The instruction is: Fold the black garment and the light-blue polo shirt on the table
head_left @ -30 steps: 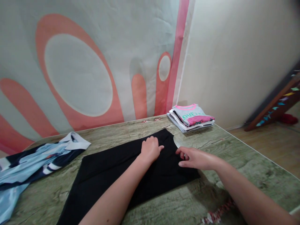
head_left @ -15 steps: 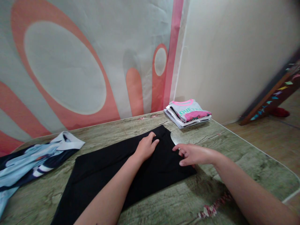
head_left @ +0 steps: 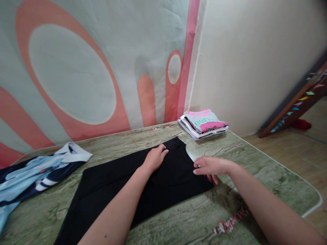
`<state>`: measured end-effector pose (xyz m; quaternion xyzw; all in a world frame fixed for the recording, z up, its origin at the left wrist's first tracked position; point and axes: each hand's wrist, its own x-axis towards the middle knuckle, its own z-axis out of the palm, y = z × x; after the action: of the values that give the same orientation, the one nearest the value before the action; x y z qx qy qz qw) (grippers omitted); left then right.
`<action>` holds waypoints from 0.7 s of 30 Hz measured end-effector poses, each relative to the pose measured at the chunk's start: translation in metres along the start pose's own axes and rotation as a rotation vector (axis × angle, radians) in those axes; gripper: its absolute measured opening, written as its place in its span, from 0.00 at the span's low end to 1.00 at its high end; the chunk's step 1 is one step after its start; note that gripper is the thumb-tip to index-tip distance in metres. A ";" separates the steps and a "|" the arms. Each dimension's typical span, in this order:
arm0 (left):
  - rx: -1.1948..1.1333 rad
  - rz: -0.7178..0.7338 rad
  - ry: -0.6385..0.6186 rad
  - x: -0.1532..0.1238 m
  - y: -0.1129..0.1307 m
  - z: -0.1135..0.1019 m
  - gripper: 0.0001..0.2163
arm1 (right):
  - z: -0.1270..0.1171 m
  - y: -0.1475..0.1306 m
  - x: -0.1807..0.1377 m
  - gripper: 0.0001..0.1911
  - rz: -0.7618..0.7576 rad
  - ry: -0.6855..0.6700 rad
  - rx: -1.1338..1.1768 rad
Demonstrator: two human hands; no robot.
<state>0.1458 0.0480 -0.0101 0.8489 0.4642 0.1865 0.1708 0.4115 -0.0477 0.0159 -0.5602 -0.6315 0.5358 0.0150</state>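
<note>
Home room: folded clothes (head_left: 203, 122) on table (head_left: 268, 170), wood floor (head_left: 293, 143).

Bare L forearm (head_left: 120, 204), bare R forearm (head_left: 260, 200), mole (head_left: 105, 235) on L

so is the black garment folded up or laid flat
Laid flat: the black garment stretches across the table, left hand on it, right hand at its edge.

Both bare forearms reach forward, converging. Left hand (head_left: 154, 158): palm down, fingers straight and close together, lying flat. Right hand (head_left: 208, 166): knuckles up, fingers curled under, thumb pressed toward the forefinger.
</note>
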 end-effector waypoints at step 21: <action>-0.092 0.067 -0.040 0.001 -0.007 -0.001 0.11 | 0.060 -0.029 0.043 0.08 -0.208 0.184 0.342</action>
<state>0.1411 0.0527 -0.0120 0.8589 0.4226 0.1961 0.2126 0.3381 -0.0504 -0.0145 -0.5280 -0.5818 0.5772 0.2224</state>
